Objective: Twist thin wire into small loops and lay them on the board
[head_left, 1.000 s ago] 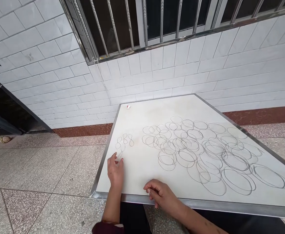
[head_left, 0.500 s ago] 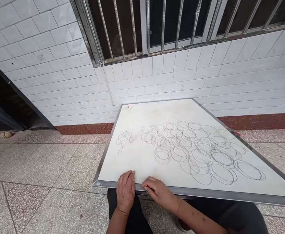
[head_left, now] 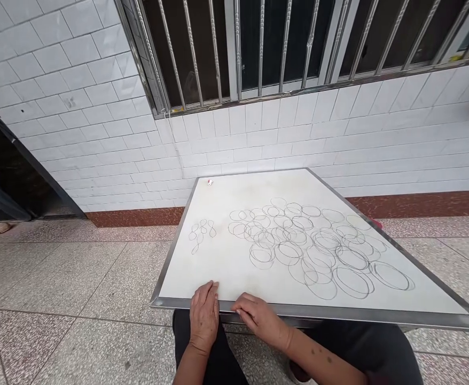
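Observation:
My left hand (head_left: 204,315) lies over the near edge of a white table (head_left: 218,262), fingers stretched out and resting on the top, holding nothing I can see. Just to its right, my right hand (head_left: 260,320) rests at the same edge with curled fingers and the thumb against the index finger. Anything between those fingertips is hidden or too small to name. Beyond my right hand many thin dark loops (head_left: 286,253) lie overlapping. On the left part of the table are several small loops twisted into figure-eights (head_left: 203,226).
A small red-and-white object (head_left: 210,183) sits near the table's far left corner. The table has a grey metal rim (head_left: 338,312). Behind it stand a white tiled wall (head_left: 234,144) and a barred window (head_left: 250,48). Speckled floor tiles (head_left: 98,278) surround the table.
The camera view has shifted slightly, so the table and loops sit a little further left. Both hands stay at the near edge in nearly the same pose.

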{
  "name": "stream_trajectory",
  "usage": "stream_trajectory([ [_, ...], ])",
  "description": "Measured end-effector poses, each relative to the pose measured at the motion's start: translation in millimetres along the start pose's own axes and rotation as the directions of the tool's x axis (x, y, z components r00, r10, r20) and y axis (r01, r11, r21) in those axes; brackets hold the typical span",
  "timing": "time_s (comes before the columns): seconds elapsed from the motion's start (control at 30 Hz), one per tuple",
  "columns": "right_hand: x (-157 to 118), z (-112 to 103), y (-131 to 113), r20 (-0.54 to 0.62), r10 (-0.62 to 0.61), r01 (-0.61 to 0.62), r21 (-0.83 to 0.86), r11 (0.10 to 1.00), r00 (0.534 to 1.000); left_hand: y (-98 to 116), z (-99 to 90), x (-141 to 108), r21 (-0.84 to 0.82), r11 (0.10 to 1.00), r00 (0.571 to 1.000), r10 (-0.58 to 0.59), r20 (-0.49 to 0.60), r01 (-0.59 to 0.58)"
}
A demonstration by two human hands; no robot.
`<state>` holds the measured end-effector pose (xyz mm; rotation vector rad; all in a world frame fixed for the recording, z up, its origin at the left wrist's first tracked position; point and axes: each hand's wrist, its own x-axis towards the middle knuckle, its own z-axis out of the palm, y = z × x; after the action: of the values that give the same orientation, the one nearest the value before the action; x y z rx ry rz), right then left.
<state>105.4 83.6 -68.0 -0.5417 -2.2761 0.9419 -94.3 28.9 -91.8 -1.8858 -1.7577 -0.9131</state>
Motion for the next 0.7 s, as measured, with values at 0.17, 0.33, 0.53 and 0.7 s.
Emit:
stream_trajectory([
  [0.17,-6.0,-2.9,-2.8,-0.001,0.017,-0.017,-0.006,1.0,1.0,-0.1,-1.2,0.6,-0.007,1.0,1.0,0.012,0.01,-0.012],
  [0.33,-10.8,-34.3,14.0,-0.205,0.164,-0.197,-0.153,0.968,0.965,-3.3,2.8,2.2,-0.058,0.998,0.999,0.026,0.021,-0.025],
  [0.53,-3.4,-78.1,48.5,-0.342,0.218,-0.359,-0.432,0.827,0.914,-5.3,8.2,5.6,-0.094,0.995,1.0,0.027,0.015,-0.025],
  [0.7,10.5,-84.8,69.6,-0.303,0.227,-0.358,-0.508,0.783,0.926,-5.9,9.7,5.4,-0.073,0.997,1.0,0.026,0.015,-0.024],
])
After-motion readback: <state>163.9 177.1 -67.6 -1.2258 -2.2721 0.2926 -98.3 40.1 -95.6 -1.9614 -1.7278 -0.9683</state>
